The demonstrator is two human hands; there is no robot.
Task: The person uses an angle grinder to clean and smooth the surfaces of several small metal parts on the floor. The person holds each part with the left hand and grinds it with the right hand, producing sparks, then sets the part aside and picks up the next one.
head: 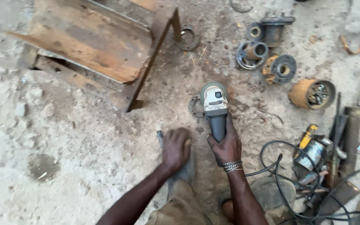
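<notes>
Dusty concrete floor [84, 150], rusty flanges [267, 58], right hand [226, 146] gripping angle grinder [215, 106]

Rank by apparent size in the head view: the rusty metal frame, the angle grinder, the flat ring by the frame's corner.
1. Rusty metal frame, by far the largest.
2. Angle grinder, gripped by the right hand.
3. Flat ring, smallest, though it lies farther from the camera.

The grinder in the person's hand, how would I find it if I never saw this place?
Start at the big rusty metal frame lying on the dirt ground. Just right of its lower corner, the right hand grips the angle grinder by its dark handle. Unlike the rusty round parts scattered beyond, it has a pale body and a flat disc at its far end.
</notes>
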